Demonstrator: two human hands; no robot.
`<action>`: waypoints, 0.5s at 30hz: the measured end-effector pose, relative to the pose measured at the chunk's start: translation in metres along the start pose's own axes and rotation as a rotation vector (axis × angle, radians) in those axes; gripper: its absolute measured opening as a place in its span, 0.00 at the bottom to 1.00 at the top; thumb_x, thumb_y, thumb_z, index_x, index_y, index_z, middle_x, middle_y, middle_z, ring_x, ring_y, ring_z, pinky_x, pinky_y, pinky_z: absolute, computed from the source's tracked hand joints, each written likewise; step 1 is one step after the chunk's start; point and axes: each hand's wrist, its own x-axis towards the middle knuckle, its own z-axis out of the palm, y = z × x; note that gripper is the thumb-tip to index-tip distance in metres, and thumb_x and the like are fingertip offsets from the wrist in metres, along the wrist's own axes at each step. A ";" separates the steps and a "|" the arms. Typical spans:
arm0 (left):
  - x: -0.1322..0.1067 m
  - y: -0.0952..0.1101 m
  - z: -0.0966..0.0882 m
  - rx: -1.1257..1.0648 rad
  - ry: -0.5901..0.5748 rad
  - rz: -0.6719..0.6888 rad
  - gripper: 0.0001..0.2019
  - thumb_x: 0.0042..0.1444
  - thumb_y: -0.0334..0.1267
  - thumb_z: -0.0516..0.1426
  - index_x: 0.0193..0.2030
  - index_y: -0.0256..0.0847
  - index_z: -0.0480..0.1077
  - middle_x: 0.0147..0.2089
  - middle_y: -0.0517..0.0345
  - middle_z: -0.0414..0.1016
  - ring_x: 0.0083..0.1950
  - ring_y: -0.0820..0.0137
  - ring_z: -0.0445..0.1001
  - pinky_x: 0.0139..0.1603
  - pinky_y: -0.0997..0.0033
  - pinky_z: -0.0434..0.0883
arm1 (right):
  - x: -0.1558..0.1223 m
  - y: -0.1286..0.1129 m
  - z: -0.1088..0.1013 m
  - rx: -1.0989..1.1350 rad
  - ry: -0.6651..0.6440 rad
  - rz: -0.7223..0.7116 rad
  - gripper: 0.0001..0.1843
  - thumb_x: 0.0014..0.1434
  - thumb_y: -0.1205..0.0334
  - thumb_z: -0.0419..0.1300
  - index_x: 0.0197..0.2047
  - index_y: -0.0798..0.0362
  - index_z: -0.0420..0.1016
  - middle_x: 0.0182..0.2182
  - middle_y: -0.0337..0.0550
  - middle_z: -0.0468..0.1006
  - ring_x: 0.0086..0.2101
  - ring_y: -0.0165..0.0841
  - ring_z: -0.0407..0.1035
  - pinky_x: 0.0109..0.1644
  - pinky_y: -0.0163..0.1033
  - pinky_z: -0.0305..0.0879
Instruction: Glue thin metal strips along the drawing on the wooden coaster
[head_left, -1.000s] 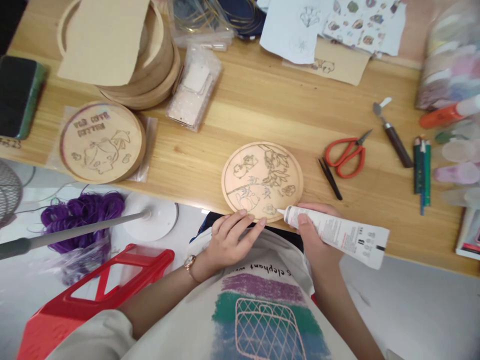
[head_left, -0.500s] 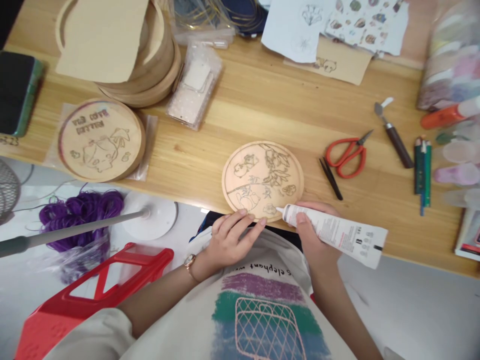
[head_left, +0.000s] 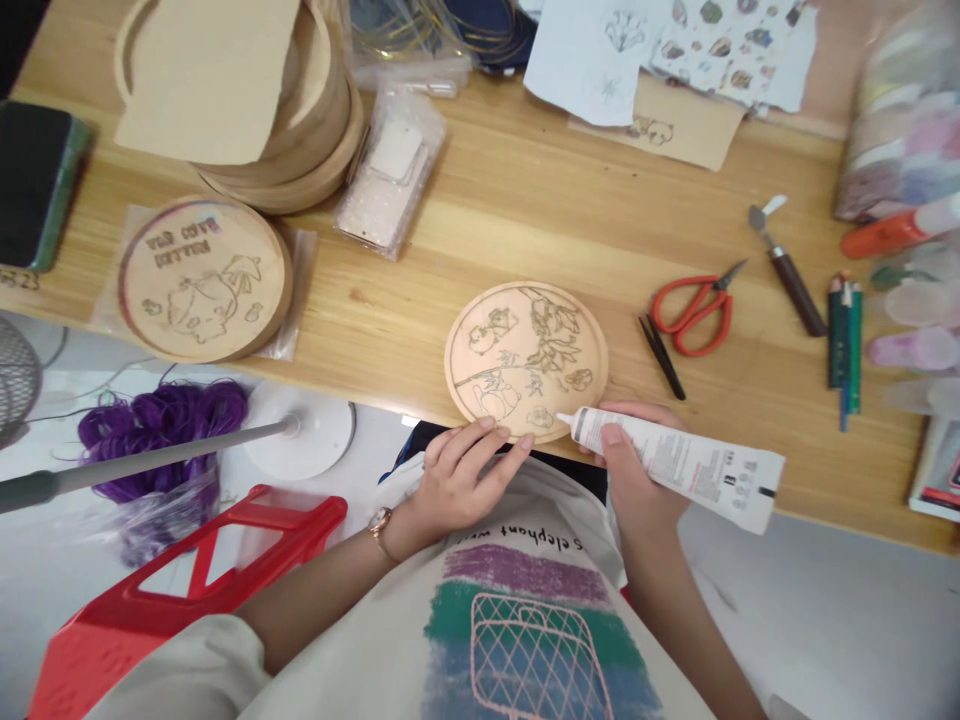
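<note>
A round wooden disc (head_left: 525, 358) engraved with flowers and small animals lies near the table's front edge. My right hand (head_left: 637, 470) is closed round a white glue tube (head_left: 690, 468); its nozzle touches the disc's lower right rim. My left hand (head_left: 459, 472) rests at the disc's near edge, its fingertips pressed on the rim, holding nothing else.
Red scissors (head_left: 694, 310), black tweezers (head_left: 660, 355), a small spatula (head_left: 784, 265) and pencils (head_left: 844, 340) lie to the right. Another engraved disc (head_left: 202, 278) and a stack of wooden rings (head_left: 285, 130) sit left. Paper patterns (head_left: 660, 50) lie at the back. A red stool (head_left: 187, 590) stands below.
The glue tube's nozzle has shifted slightly along the disc's lower right rim. My left hand has stayed in place.
</note>
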 end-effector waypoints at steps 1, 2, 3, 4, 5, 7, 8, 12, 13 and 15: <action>0.000 0.000 0.000 0.000 0.001 -0.002 0.13 0.57 0.28 0.56 0.48 0.40 0.75 0.42 0.53 0.72 0.52 0.65 0.68 0.50 0.68 0.64 | 0.001 -0.001 0.000 -0.006 0.010 -0.030 0.09 0.56 0.56 0.62 0.38 0.50 0.76 0.33 0.43 0.78 0.33 0.36 0.74 0.34 0.43 0.72; 0.000 0.000 0.000 0.000 0.002 -0.004 0.13 0.57 0.28 0.56 0.48 0.41 0.75 0.42 0.53 0.72 0.52 0.65 0.68 0.50 0.68 0.64 | 0.001 -0.003 0.001 -0.011 0.022 -0.065 0.07 0.55 0.57 0.63 0.37 0.50 0.76 0.32 0.42 0.78 0.31 0.35 0.74 0.34 0.42 0.73; 0.000 0.000 0.000 0.002 0.001 -0.006 0.13 0.58 0.28 0.56 0.48 0.41 0.75 0.41 0.53 0.73 0.52 0.65 0.68 0.50 0.68 0.64 | 0.002 -0.005 0.001 -0.018 0.025 -0.096 0.06 0.55 0.59 0.63 0.36 0.50 0.76 0.32 0.41 0.78 0.30 0.34 0.74 0.34 0.41 0.73; 0.000 0.000 0.000 0.003 -0.003 -0.007 0.13 0.58 0.28 0.56 0.48 0.41 0.75 0.42 0.53 0.73 0.52 0.65 0.68 0.50 0.68 0.64 | 0.003 -0.007 0.001 -0.029 0.019 -0.117 0.05 0.55 0.60 0.62 0.36 0.50 0.76 0.31 0.41 0.78 0.30 0.33 0.73 0.33 0.40 0.73; 0.000 0.000 0.000 0.004 -0.006 -0.006 0.13 0.58 0.28 0.56 0.48 0.41 0.75 0.42 0.53 0.73 0.52 0.65 0.68 0.50 0.68 0.64 | 0.004 -0.008 0.001 -0.040 0.013 -0.131 0.05 0.55 0.61 0.62 0.36 0.50 0.76 0.31 0.41 0.78 0.29 0.33 0.73 0.33 0.40 0.73; -0.001 0.000 0.000 0.008 -0.007 -0.007 0.13 0.58 0.28 0.56 0.49 0.41 0.75 0.42 0.54 0.73 0.53 0.65 0.68 0.50 0.68 0.64 | 0.005 -0.009 0.001 -0.052 0.001 -0.137 0.05 0.55 0.61 0.62 0.36 0.50 0.76 0.31 0.41 0.78 0.29 0.33 0.73 0.32 0.39 0.73; -0.001 0.000 0.000 0.010 -0.006 -0.007 0.13 0.58 0.29 0.56 0.49 0.42 0.75 0.42 0.54 0.73 0.53 0.65 0.68 0.51 0.68 0.64 | 0.005 -0.009 0.001 -0.055 -0.007 -0.135 0.05 0.55 0.61 0.63 0.36 0.50 0.76 0.31 0.41 0.78 0.29 0.33 0.73 0.33 0.39 0.73; -0.002 0.000 0.001 0.002 -0.005 -0.005 0.13 0.57 0.29 0.57 0.49 0.40 0.75 0.42 0.53 0.73 0.53 0.64 0.68 0.51 0.67 0.63 | 0.004 -0.006 0.000 -0.028 -0.009 -0.084 0.06 0.55 0.60 0.63 0.37 0.51 0.75 0.32 0.41 0.78 0.29 0.33 0.73 0.33 0.40 0.73; -0.002 0.000 0.001 -0.001 -0.006 -0.004 0.13 0.57 0.28 0.57 0.49 0.40 0.75 0.42 0.52 0.73 0.53 0.64 0.68 0.51 0.67 0.63 | 0.003 -0.005 0.000 -0.021 -0.005 -0.067 0.07 0.55 0.59 0.63 0.37 0.51 0.75 0.32 0.41 0.78 0.29 0.33 0.73 0.33 0.41 0.73; -0.002 0.000 0.000 -0.003 -0.007 -0.004 0.14 0.57 0.28 0.57 0.49 0.40 0.75 0.42 0.52 0.73 0.53 0.64 0.68 0.52 0.67 0.62 | 0.002 -0.005 0.000 -0.002 -0.003 -0.038 0.08 0.55 0.57 0.63 0.37 0.51 0.75 0.33 0.41 0.78 0.29 0.33 0.73 0.34 0.42 0.73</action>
